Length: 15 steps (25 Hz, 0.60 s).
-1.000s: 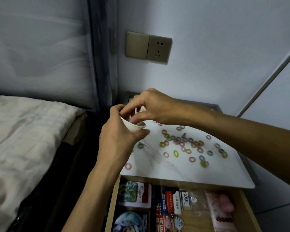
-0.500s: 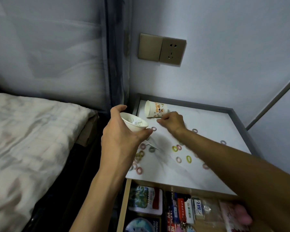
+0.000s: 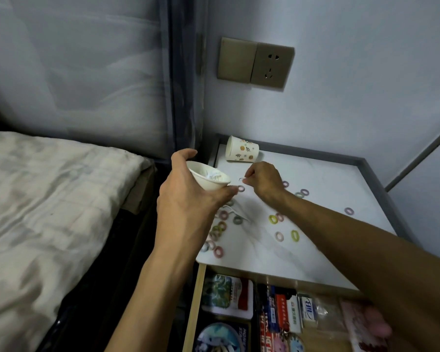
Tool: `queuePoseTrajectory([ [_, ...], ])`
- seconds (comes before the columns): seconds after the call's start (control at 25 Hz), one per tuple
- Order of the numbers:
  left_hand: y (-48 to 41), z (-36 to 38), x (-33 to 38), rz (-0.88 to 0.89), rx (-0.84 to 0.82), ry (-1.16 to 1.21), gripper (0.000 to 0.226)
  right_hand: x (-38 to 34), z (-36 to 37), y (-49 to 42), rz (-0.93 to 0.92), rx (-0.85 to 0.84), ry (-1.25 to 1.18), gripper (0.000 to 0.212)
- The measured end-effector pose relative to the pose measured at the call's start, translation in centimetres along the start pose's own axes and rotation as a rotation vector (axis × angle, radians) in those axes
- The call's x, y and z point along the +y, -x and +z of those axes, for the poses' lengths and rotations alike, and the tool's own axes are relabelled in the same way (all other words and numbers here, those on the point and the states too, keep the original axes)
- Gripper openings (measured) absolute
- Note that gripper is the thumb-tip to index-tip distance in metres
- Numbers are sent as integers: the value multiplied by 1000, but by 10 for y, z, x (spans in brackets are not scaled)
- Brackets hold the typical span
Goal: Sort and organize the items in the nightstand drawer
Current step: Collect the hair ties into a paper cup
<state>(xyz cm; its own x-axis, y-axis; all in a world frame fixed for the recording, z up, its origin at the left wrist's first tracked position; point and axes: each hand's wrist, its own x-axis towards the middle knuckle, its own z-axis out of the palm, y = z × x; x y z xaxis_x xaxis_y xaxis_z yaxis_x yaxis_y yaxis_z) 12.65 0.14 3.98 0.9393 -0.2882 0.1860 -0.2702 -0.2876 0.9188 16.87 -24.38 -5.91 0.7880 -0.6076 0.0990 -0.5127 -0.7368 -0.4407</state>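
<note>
Right hand (image 3: 264, 180) has left the bowl. A second ago it was bunched over the rim, and now it is out over the far-left part of the white marbled nightstand top (image 3: 315, 189), just on the near side of the patterned paper cup (image 3: 241, 152) lying on its side. Thumb and forefinger are pinched on a thin curved pale sliver (image 3: 240, 178). It is too small for me to say what it is.

Left hand (image 3: 188, 201) has barely shifted. Its fingers and thumb are curled round the small white bowl (image 3: 206, 180), held up over the left edge of the top. A pink ring (image 3: 241, 188) lies just beside its fingertips.

The small coloured hair ties (image 3: 273, 219) are scattered over the top, most of them at the near left, with a few well apart on the right. Two thin white sticks (image 3: 236, 213) lie among them.

Now the hard parts. The bowl holds something pale and crumpled that I can't make out. My left hand covers some of the ties at the near-left edge. The open wooden nightstand drawer (image 3: 194, 301) runs off the bottom of the view, and my right forearm hides its right side. I can see a picture tin (image 3: 226, 293) at its left and upright printed packs (image 3: 280, 311) beside that. The pink packet (image 3: 366, 323) at the right is only a blur.
</note>
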Motion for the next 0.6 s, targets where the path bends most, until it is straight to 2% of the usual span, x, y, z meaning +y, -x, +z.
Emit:
queuePoseTrajectory([
  [0.16,-1,-6,-1,-2,21,-13,85,3,-16,11,-41,-95,125,18],
  [0.28,-3,-11,-3,-15,53,-2,83,1,-27,30,-56,-54,-40,14],
  [0.36,-4,-13,-3,-22,71,3,82,-7,-28,48,-94,-109,-166,15],
  [0.6,-3,-14,-2,-35,90,14,82,-13,-10,77,-152,-185,-69,16],
])
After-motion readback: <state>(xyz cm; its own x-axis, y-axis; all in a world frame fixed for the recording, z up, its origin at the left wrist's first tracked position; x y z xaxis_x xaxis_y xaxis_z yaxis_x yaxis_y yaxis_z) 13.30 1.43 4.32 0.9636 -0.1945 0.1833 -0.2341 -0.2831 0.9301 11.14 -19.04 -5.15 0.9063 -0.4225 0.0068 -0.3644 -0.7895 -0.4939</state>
